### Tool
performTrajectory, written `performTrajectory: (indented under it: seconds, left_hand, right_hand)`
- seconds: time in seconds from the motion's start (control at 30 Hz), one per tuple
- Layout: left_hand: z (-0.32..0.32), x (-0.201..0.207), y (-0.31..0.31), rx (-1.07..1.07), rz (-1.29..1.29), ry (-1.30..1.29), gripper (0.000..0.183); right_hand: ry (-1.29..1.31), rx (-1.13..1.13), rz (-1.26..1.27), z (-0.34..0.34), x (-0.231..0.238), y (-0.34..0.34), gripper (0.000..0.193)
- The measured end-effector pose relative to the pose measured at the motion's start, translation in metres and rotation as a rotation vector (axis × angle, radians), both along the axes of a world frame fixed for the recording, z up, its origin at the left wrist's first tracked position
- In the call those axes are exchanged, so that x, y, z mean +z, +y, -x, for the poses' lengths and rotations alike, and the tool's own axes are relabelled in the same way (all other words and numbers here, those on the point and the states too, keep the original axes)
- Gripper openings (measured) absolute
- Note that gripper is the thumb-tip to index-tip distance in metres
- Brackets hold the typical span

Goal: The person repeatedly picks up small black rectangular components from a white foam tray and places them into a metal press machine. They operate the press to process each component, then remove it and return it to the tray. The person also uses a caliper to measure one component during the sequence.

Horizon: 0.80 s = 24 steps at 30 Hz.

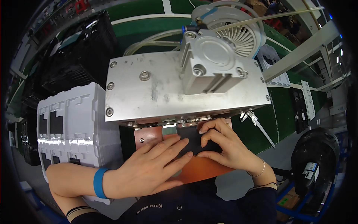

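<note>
Under the front of a metal press (160, 82) with a square air cylinder (214, 61) on top, a flat black piece (189, 136) lies above an orange plate (212, 170). My left hand (154, 162), with a blue band at the wrist, reaches in with its fingers stretched out, their tips at the black piece's left edge. Curled over the right part of the same piece is my right hand (227, 145), thumb and fingers bent against it. My fingers cover part of the piece. A copper-coloured block (147, 136) sits beyond my left fingers.
At left stands a stack of white trays (71, 127) with black pieces in some pockets. Black crates (80, 52) rise behind it. A caliper (259, 128) lies on the green table to the right. A white fan (235, 30) and clear hoses are behind the press.
</note>
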<state>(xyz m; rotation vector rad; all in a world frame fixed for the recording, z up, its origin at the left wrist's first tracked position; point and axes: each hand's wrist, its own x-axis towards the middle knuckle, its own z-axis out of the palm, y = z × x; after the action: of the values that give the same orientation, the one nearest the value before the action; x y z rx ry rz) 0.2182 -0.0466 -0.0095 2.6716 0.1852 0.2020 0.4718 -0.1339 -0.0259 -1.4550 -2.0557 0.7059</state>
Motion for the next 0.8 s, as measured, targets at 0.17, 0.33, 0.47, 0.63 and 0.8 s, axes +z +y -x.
performTrajectory:
  seconds: [0.17, 0.33, 0.47, 0.63, 0.8]
  left_hand:
    - [0.004, 0.015, 0.008, 0.264, 0.454, -0.074, 0.04]
    - [0.002, 0.011, -0.004, 0.359, 0.956, -0.175, 0.043]
    - [0.01, 0.01, -0.012, 0.421, 1.24, -0.162, 0.032]
    - [0.018, 0.009, -0.009, 0.563, 1.272, 0.04, 0.021]
    - [0.052, 0.031, -0.011, 0.595, 1.217, -0.045, 0.018]
  right_hand:
    - [0.561, -0.303, 0.208, 0.004, 0.001, -0.017, 0.029]
    - [0.815, -0.265, 0.276, 0.029, 0.016, -0.01, 0.04]
    - [0.871, -0.242, 0.337, 0.03, 0.006, 0.0, 0.041]
    - [0.963, -0.214, 0.315, 0.027, 0.001, -0.005, 0.034]
    - [0.471, -0.544, -0.217, 0.002, 0.008, -0.073, 0.026]
